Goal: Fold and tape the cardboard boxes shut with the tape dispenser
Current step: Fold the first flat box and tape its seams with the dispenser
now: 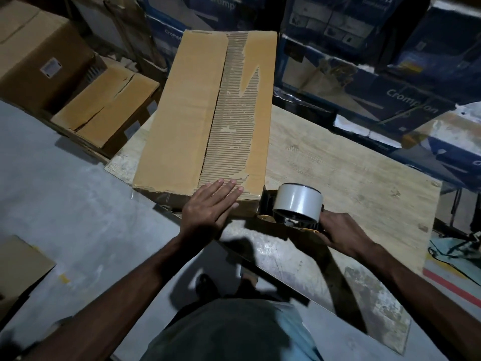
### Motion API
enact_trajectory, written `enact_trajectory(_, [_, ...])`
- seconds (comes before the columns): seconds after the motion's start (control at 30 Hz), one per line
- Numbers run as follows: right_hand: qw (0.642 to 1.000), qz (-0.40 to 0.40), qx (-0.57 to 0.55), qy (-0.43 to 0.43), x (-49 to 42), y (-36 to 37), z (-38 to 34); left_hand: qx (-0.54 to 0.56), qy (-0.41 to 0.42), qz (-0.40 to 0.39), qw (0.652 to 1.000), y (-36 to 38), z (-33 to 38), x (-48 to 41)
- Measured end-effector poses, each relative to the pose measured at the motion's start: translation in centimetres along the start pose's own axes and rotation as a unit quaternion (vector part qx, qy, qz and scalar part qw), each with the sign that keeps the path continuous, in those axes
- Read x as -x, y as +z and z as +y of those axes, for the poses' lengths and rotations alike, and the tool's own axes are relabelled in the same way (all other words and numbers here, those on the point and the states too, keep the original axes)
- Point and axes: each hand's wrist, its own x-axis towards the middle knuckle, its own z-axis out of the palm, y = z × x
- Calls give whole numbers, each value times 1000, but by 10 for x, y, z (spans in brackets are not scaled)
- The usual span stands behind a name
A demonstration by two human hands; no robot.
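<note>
1. Grey concrete floor [65, 204] spreads under the work area and shows at the left and below the person.
2. Blue printed cartons [390, 82] are stacked along the back and right, some lettered "Crompton".
3. Plain brown cartons [28, 56] stand at the upper left; one lower carton [104, 108] beside them has its top flaps closed, with a dark seam across it.
4. Worn wooden table [338, 165] carries the work. Its surface is pale, scuffed and stained.
5. Long cardboard box [182, 113] lies on the table's left part, running away from the person. Its top flaps are folded shut and meet along a lengthwise seam. A broad strip [234, 126] right of the seam has the outer paper torn off, baring the corrugation. No fresh tape is discernible along the seam.
6. Left hand [210, 207] lies flat over the near end of the box, fingers extended and together, palm down, bearing on the top edge and gripping nothing.
7. Right hand [341, 230] is curled around the handle of the tape dispenser [291, 212], fingers wrapped on it.
8. Dispenser sits just beside the near right corner of the box, close to its end face; contact cannot be confirmed.
9. Roll of pale tape [299, 201] is mounted on the dispenser.
</note>
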Motion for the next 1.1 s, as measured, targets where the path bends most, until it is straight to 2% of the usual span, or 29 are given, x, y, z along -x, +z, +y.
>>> enact_trajectory(0.13, [1000, 14, -16, 19, 1, 18, -2, -65, -6, 8, 998, 2, 7, -5])
enact_trajectory(0.27, [996, 17, -61, 58, -1, 4, -14, -96, -5, -9, 995, -4, 13, -12])
enact_trajectory(0.37, [994, -26, -75, 74, -5, -17, -17, -85, -5, -21, 996, -5, 10, -11])
enact_trajectory(0.43, [994, -90, -26, 52, 2, -17, -15, -84, -6, -13, 996, -3, 7, -9])
enact_trajectory(0.5, [993, -110, -5, 35, 28, 2, -20, -91, 5, 0, 996, 1, 8, -10])
enact_trajectory(0.57, [972, -116, -134, 157, 52, 25, -43, -99, 5, 13, 995, 2, 11, -16])
enact_trajectory(0.6, [937, -78, -246, 237, 58, 34, -55, -100, -1, 14, 995, 3, 13, -16])
enact_trajectory(0.63, [892, -7, -330, 308, 61, 48, -59, -101, -6, 15, 995, 3, 14, -16])
enact_trajectory(0.67, [850, 67, -378, 360, 61, 59, -60, -101, -10, 19, 995, 5, 16, -15])
enact_trajectory(0.73, [758, 164, -451, 442, 49, 83, -60, -92, -18, 22, 995, 7, 15, -13])
enact_trajectory(0.83, [540, 256, -614, 515, 19, 119, -48, -63, -25, 28, 997, 10, 17, -12])
enact_trajectory(0.87, [481, 287, -644, 521, 8, 131, -45, -50, -30, 23, 998, 10, 18, -12])
enact_trajectory(0.9, [444, 313, -654, 525, -3, 140, -43, -38, -36, 8, 999, 8, 18, -11])
enact_trajectory(0.93, [423, 337, -657, 526, -12, 148, -42, -27, -41, -17, 999, 5, 17, -11])
enact_trajectory(1.0, [407, 370, -633, 544, -24, 165, -39, -14, -39, -97, 994, -6, 14, -10])
enact_trajectory(1.1, [398, 391, -597, 576, -33, 182, -38, 2, -8, -227, 974, -30, 4, -15])
